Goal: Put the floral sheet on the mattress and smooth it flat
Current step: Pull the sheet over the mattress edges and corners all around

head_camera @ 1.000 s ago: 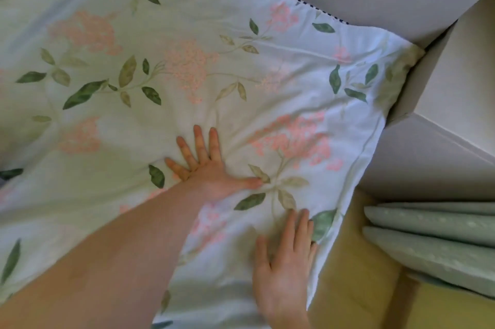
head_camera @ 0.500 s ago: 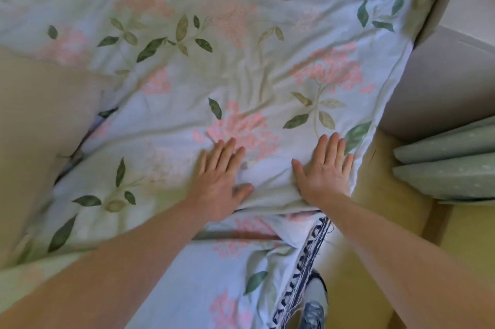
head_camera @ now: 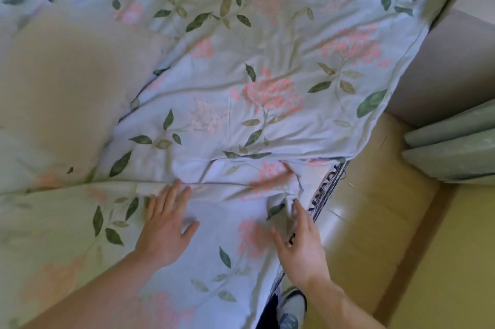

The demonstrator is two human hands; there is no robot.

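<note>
Left hand [head_camera: 166, 229]: flat on the floral sheet [head_camera: 267, 66], fingers straight and slightly spread, palm down, gripping nothing. Vs. 0.5 s ago it has shifted toward the near edge and now sits just below a fold line running left-right across the fabric.

Right hand [head_camera: 300, 243]: at the sheet's right edge, fingers extended and relaxed, thumb splayed left. Fingertips touch a bunched bit of fabric; whether they pinch it, cannot tell (motion blur). Earlier it lay flat further up the sheet; it has since pulled back near.

Sheet: thin, soft woven cloth, pale blue-white w/ pink flower clusters and green/olive leaves. Covers the mattress [head_camera: 325, 192] from far to near, right edge draping over the side. Creased in shallow ridges at centre; a doubled-over flap lies between the hands. The mattress shows only as a dark patterned border strip at right, just beside the right hand.

Left: beige pillow [head_camera: 67, 82], smooth, plump, resting on the sheet. Right: tan floor [head_camera: 375, 221], glossy; stacked grey-green folded pads [head_camera: 450, 151], well apart from the bed. Near edge: a foot in a light shoe [head_camera: 292, 307] on the floor.
</note>
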